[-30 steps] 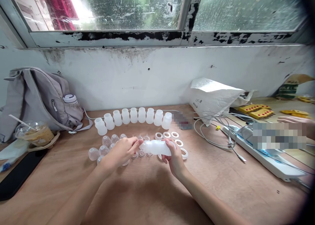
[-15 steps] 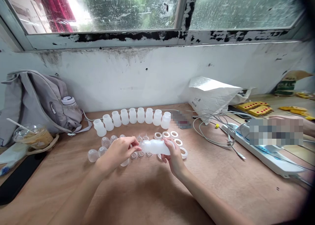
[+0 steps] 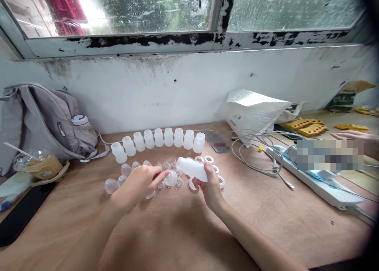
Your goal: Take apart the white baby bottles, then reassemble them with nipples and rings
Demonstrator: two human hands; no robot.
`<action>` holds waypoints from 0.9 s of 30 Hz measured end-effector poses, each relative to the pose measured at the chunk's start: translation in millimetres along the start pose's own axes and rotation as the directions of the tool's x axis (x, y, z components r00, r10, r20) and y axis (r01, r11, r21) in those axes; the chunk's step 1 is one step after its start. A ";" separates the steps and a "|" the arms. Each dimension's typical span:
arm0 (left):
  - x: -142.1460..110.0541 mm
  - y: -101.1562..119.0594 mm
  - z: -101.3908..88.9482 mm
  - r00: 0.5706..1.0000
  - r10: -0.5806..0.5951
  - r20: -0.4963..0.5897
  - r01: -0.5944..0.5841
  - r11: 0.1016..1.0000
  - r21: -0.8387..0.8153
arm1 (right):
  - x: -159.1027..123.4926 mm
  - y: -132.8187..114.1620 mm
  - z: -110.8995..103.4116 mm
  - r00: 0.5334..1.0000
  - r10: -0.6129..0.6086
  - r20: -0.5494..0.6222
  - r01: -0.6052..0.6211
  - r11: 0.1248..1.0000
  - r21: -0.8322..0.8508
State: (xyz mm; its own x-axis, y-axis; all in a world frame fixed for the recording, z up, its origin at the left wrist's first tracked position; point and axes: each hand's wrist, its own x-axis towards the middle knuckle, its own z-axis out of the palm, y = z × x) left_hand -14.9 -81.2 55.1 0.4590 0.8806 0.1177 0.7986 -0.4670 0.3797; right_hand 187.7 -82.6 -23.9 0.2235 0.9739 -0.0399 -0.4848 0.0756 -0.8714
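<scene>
My right hand is closed around a frosted white baby bottle, tilted with its neck toward the left. In my left hand the fingers pinch a clear ribbed screw collar, apart from the bottle's neck. Beneath and behind it lie several clear bottle nipples. Clear domed caps are grouped by my left hand, partly hidden by it. White rings lie around my right hand, some covered by the bottle and fingers.
Frosted bottles stand in a curved row at the back. Left are a backpack, an iced drink cup and a black phone. Right are coiled cables, a power strip, a white bag and another person's hand.
The clear collar has come apart from the bottle's neck. The bottle has tilted, its neck rising, and the collar stays in my left hand. The view has shifted slightly.
</scene>
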 end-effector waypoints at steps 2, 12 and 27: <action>-0.9 0.9 5.8 0.995 0.055 0.078 -0.063 0.993 0.099 | 0.3 -2.8 1.9 0.997 0.071 0.006 -0.071 0.993 0.090; 2.4 4.0 45.5 0.951 0.098 0.295 -0.160 0.968 0.194 | -1.7 -1.2 1.4 0.974 0.129 0.185 -0.140 0.989 0.048; 5.9 0.3 14.3 0.936 0.022 -0.351 -0.098 0.975 -0.202 | -14.2 4.7 6.3 0.894 0.237 0.381 -0.243 0.969 -0.033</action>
State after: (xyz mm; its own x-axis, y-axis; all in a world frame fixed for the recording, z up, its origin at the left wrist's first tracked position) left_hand -6.4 -77.3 42.8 0.3103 0.8423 0.4407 0.6547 -0.5255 0.5434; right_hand 176.9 -94.7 -24.2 -0.2373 0.9698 -0.0557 -0.4963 -0.1703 -0.8513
